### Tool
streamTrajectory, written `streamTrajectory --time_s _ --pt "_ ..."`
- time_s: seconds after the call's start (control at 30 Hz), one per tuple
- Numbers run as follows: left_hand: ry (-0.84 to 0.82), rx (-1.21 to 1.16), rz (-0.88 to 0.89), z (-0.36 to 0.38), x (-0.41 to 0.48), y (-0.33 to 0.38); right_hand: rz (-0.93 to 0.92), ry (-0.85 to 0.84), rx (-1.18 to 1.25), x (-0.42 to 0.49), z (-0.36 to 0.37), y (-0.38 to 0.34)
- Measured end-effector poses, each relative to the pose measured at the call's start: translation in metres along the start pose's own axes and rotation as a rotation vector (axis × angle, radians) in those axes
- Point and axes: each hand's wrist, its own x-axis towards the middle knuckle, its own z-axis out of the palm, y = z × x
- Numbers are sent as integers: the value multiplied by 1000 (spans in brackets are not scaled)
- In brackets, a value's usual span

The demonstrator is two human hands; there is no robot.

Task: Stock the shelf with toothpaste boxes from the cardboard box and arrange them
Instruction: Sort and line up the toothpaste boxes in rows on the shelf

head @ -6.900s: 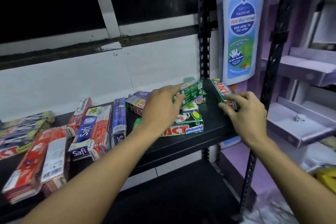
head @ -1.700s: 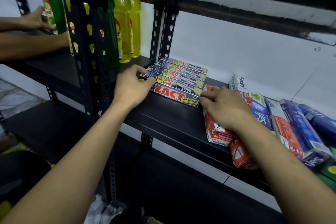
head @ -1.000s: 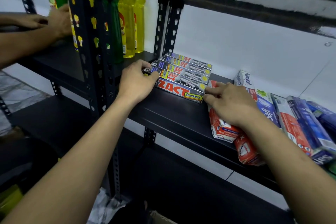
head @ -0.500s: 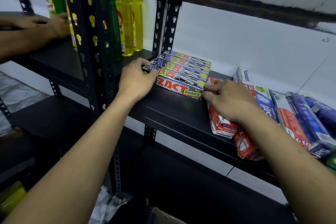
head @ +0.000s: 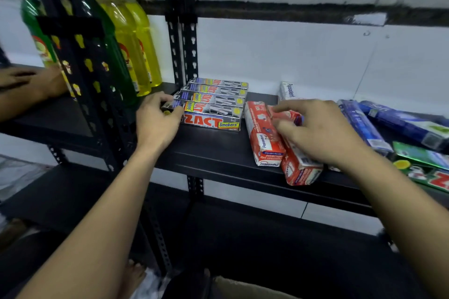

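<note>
**Shelf** [head: 218,153]: black metal board crossing the view from 9 to 3 o'clock, with a white wall behind it.

**Silver toothpaste boxes** [head: 213,104]: a tidy block lying flat on the shelf just to 11 o'clock of the view's centre. Their long sides touch, and the front box reads "ZACT Smokers".

**Left hand** [head: 158,124]: at 9 o'clock of the silver block. Its fingers are curled round the block's left ends and grip them.

**Red toothpaste boxes** [head: 264,143]: two lying flat at 3 o'clock of the silver block, their near ends pointing to 6 o'clock. The right-hand one juts over the shelf edge.

**Right hand** [head: 320,131]: loosely open, palm down. Its outstretched fingers rest on the red boxes, with the thumb against the side of one.

**White toothpaste box** [head: 288,90]: at 12 o'clock of the red ones, close to the wall.

**Blue toothpaste boxes** [head: 364,126]: at 3 o'clock of the right hand, lying askew.

**Green toothpaste boxes** [head: 422,162]: at 4 o'clock of the right hand, at the frame's edge.

**Yellow bottles** [head: 136,39]: upright at 10 o'clock on the next bay, beyond a black slotted post [head: 182,43].

**Green bottle** [head: 36,31]: at 9 o'clock of the yellow bottles.

**Another person's hand** [head: 29,82]: on that bay's shelf, at 9 o'clock of the view.
</note>
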Motion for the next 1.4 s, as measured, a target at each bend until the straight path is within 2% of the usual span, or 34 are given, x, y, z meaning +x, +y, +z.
streamTrajectory --time_s 0.1,0.17,0.23,0.37,0.47,0.53,0.7,0.8,1.03,1.23,1.4 --pt "19 16 61 -1 -11 12 -102 21 -42 -41 -4 21" --pt "57 23 185 2 -30 31 -146 20 -54 -61 1 33" --pt "15 -24 333 8 -56 60 -159 20 -78 -74 8 41" --pt "-319 -46 525 26 -103 106 -166 51 -176 -85 21 42" --pt "-541 8 441 43 -125 113 -163 92 -251 -90 27 40" --pt "-612 25 372 50 -134 110 -140 158 -273 -95 29 38" --pt "-560 -64 302 47 -137 105 -94 313 -78 -110 35 35" --pt "-545 -40 290 44 -138 105 -7 304 55 -117 38 33" --pt "-429 46 341 48 -145 106 58 228 110 -107 19 29" --pt "-225 -144 315 42 -142 119 217 301 595 -92 -16 28" --pt "-196 -323 324 29 -143 143 195 379 740 -96 -42 39"
